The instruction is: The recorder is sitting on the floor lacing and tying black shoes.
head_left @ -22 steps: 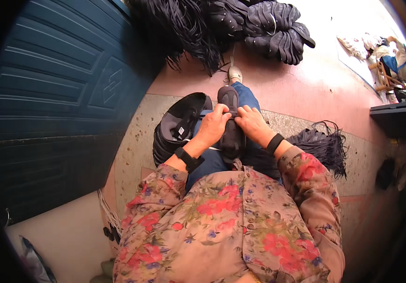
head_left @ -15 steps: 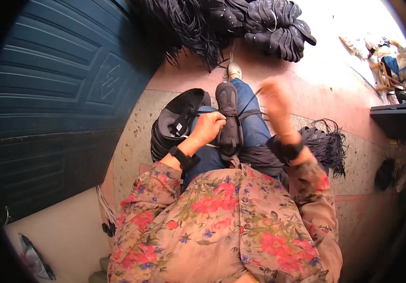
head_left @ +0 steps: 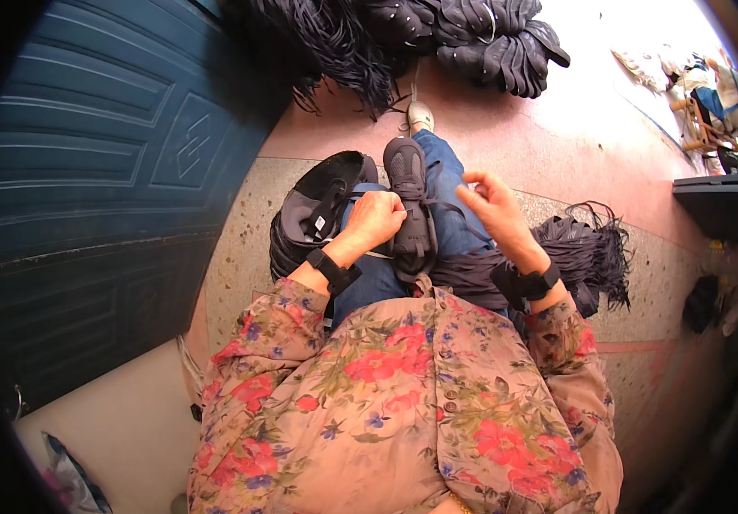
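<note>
- Now the right hand (head_left: 496, 206) has drawn back rightward off the black shoe (head_left: 410, 206), pinching a dark lace (head_left: 444, 204) taut.
- Left hand (head_left: 375, 221) stays clamped on the shoe, which rests on the lap, so lacing looks underway.

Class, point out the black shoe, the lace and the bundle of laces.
black shoe (head_left: 409, 184): head view, its upper.
lace (head_left: 446, 204): head view, stretched strand.
bundle of laces (head_left: 579, 248): head view, its middle.
</note>
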A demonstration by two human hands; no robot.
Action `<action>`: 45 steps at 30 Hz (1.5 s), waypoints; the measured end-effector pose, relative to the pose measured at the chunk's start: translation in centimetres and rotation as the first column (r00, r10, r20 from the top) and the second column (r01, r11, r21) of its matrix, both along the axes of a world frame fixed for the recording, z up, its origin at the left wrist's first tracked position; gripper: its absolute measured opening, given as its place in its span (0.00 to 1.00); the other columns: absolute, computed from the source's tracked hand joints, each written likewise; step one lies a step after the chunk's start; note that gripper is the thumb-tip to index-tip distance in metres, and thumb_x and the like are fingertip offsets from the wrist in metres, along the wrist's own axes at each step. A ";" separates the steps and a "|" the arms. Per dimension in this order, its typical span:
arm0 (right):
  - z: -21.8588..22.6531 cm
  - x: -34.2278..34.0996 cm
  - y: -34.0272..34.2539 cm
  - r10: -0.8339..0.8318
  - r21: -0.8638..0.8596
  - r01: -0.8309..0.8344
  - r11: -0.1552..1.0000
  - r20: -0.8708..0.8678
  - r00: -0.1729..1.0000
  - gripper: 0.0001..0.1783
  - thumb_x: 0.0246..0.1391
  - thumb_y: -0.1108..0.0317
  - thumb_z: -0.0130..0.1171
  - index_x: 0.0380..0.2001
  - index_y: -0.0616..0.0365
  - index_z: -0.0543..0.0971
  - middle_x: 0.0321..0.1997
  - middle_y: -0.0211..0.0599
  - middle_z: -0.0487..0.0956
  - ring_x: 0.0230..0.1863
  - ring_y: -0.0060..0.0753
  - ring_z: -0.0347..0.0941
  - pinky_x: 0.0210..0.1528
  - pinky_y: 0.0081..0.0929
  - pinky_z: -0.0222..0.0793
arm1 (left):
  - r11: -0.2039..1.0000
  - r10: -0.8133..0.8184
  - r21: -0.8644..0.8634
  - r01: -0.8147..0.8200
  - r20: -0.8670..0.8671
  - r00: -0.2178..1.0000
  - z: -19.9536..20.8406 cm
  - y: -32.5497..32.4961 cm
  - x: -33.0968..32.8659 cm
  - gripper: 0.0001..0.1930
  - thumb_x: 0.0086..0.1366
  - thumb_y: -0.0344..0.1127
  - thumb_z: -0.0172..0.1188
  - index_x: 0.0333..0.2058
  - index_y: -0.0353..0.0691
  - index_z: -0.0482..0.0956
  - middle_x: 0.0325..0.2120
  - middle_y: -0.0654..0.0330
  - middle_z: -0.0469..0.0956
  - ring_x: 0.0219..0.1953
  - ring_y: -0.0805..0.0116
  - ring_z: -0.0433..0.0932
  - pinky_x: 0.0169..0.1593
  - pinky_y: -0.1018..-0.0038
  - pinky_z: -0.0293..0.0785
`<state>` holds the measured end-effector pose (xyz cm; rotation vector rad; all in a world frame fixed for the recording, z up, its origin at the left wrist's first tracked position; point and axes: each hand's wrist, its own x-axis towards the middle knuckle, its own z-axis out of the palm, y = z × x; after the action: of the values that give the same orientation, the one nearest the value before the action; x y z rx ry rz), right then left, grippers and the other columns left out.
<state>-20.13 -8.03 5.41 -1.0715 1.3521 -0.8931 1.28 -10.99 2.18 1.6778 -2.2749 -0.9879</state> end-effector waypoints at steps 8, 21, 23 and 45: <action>-3.2 3.6 1.6 0.060 0.322 -0.107 0.941 0.152 0.987 0.13 0.53 0.64 0.50 0.34 0.64 0.75 0.27 0.28 0.74 0.29 0.16 0.67 0.32 0.16 0.63 | 0.878 0.328 0.470 -0.088 -0.457 0.827 0.7 0.8 -0.2 0.10 0.57 0.30 0.51 0.37 0.32 0.72 0.24 0.61 0.75 0.26 0.77 0.72 0.32 0.80 0.70; 0.1 5.9 4.8 0.277 -0.341 -0.268 0.901 -0.023 0.961 0.08 0.51 0.69 0.52 0.25 0.63 0.73 0.23 0.44 0.73 0.27 0.38 0.72 0.29 0.29 0.67 | 0.795 0.469 0.606 -0.024 -0.589 0.658 1.7 2.1 2.3 0.26 0.54 0.26 0.54 0.53 0.38 0.60 0.37 0.62 0.73 0.38 0.76 0.70 0.39 0.80 0.67; 1.7 5.6 6.1 0.405 -0.404 -0.394 0.826 -0.061 0.912 0.07 0.50 0.68 0.53 0.27 0.62 0.73 0.25 0.44 0.74 0.28 0.45 0.72 0.29 0.33 0.67 | 0.979 -0.096 0.109 0.172 -0.496 0.863 2.1 1.6 1.8 0.24 0.47 0.26 0.59 0.47 0.45 0.71 0.43 0.60 0.69 0.44 0.68 0.67 0.47 0.72 0.65; 7.0 -10.2 5.8 -0.306 -0.336 0.566 0.753 0.583 0.753 0.06 0.54 0.73 0.48 0.25 0.59 0.71 0.28 0.40 0.77 0.36 0.36 0.73 0.46 0.36 0.68 | 0.614 0.752 0.717 -0.330 -0.659 -0.033 5.9 -6.0 9.5 0.08 0.64 0.35 0.46 0.39 0.38 0.67 0.12 0.66 0.64 0.20 0.69 0.71 0.33 0.69 0.70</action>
<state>-30.35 -2.22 12.38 -0.7876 0.9584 -1.8344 10.74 -16.94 8.11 1.1849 -0.4354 -1.5698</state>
